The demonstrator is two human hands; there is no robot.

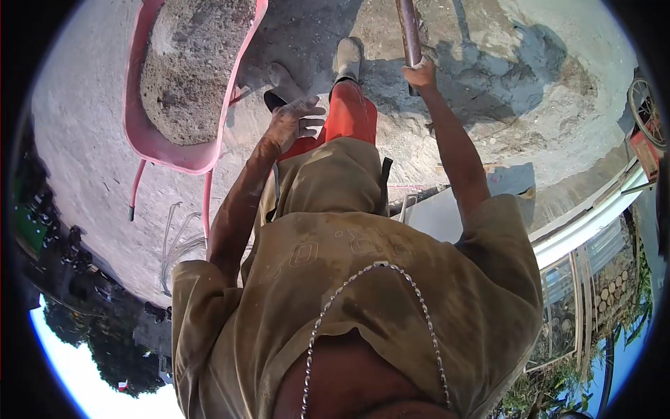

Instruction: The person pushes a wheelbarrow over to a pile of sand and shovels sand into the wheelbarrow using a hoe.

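Note:
My right hand (420, 74) is wrapped round the lower end of a dark reddish-brown pole (408, 33), which runs up out of the frame at the top. My left hand (294, 124) is dusty and holds nothing; its fingers are apart, above my lower leg in red cloth. Left of that hand is a pink wheelbarrow (178, 159) with grey-brown sandy material (183, 84) in its tray. The far end of the pole is out of view.
Grey rubble and powder (516, 98) lie on the ground at the right. Loose wire (178, 244) lies below the wheelbarrow handles. A grey sheet (443, 215) is beside my right arm. A spoked wheel (645, 112) stands at the far right, near a white edge (586, 216).

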